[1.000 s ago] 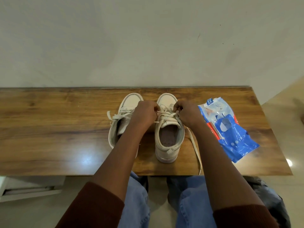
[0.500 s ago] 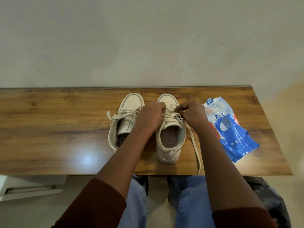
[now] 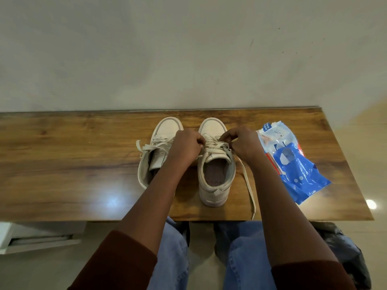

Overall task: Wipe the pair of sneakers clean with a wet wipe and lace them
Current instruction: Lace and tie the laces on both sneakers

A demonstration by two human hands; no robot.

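Well, at nine o'clock a white unit [image 3: 31, 239] sat on the floor below the table [image 3: 62, 164]. Both shoes stood side by side near the table's middle, toes pointing to twelve o'clock, toward the wall [image 3: 188, 49]. The left shoe [image 3: 166, 129] had its laces [image 3: 146, 146] slack, spilling out toward nine o'clock. The left hand [image 3: 186, 146] reached across that shoe, fingers curled and clenched on the lacing [image 3: 215, 146] of the right shoe [image 3: 213, 193] at its nine o'clock edge. The right hand [image 3: 244, 144] was at the shoe's three o'clock edge, thumb and fingers pinching the same lacing. From under that hand a loose tail [image 3: 249, 185] ran toward six o'clock, and its tip hung over the table's near edge. At three o'clock of the shoes a blue and white wipes pack [image 3: 293, 164] lay flat on the table, apart from them. Below the table showed jeans [image 3: 247, 258], rust sleeves [image 3: 117, 264], and, at five o'clock, a black bag [image 3: 347, 254] on the floor.
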